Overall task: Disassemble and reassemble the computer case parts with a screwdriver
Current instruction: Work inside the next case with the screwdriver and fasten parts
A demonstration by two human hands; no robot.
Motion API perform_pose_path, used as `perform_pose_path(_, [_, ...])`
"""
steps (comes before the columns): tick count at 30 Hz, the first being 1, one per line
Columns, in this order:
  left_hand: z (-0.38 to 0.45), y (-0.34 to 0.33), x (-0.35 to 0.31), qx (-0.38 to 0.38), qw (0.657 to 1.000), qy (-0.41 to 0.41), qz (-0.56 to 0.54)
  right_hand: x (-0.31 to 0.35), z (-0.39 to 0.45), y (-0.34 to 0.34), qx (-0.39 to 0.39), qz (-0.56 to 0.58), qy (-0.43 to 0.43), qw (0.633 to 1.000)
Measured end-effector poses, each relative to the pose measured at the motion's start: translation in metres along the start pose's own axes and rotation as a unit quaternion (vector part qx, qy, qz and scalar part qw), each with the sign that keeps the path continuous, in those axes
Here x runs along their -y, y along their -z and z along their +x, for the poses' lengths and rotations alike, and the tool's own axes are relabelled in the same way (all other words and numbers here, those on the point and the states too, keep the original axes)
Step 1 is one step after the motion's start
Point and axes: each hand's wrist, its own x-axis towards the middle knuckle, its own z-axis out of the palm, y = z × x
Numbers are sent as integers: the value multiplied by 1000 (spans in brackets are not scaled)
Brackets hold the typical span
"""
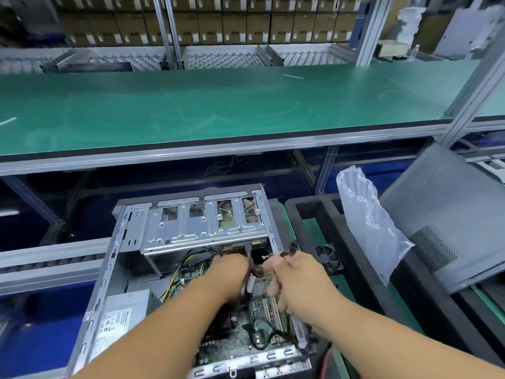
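An open grey computer case lies on its side before me, its green motherboard exposed. A silver drive cage fills its far end and a power supply sits at the left. Both my hands are inside, just below the cage. My left hand is closed around a dark cable that hangs from the drive above. My right hand pinches a dark cable end near the case's right wall. No screwdriver is visible.
A black foam tray holding a small black fan lies to the right. A clear plastic bag leans on a grey side panel. A green shelf runs above, carried by an aluminium post.
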Motion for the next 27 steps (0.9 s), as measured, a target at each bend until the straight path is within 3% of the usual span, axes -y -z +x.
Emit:
perform_pose_path(3, [-33, 15, 17, 28, 997, -17, -64, -2, -2, 4, 38, -1, -9, 999])
perform_pose_path(5, [-58, 29, 22, -35, 982, 46, -181, 0, -4, 1, 52, -26, -18, 998])
perform_pose_path(6, [-70, 36, 19, -112, 958, 55, -258, 1, -3, -1, 54, -30, -22, 998])
perform_pose_path(8, [-89, 50, 2, -216, 869, 42, -444, 5, -2, -11, 47, -17, -29, 998])
perform_pose_path(9, [-94, 55, -10, -223, 824, 27, -521, 6, 0, -17, 36, -13, -31, 999])
perform_pose_path(11, [-98, 56, -33, -214, 766, 18, -606, 7, 3, -29, 10, -36, -16, 999])
perform_pose_path(17, [-89, 41, -54, -307, 718, 78, -619, 1, -7, -45, -34, -134, 76, 987])
perform_pose_path(22, [-88, 40, -57, -279, 673, 54, -683, 4, -16, -42, -28, -20, 67, 997])
perform_pose_path(25, [-92, 41, -50, -280, 650, 27, -706, 11, -23, -32, 19, -45, 86, 995])
perform_pose_path(27, [-93, 41, -40, -299, 617, 51, -726, 15, -27, -22, 84, -56, 71, 992])
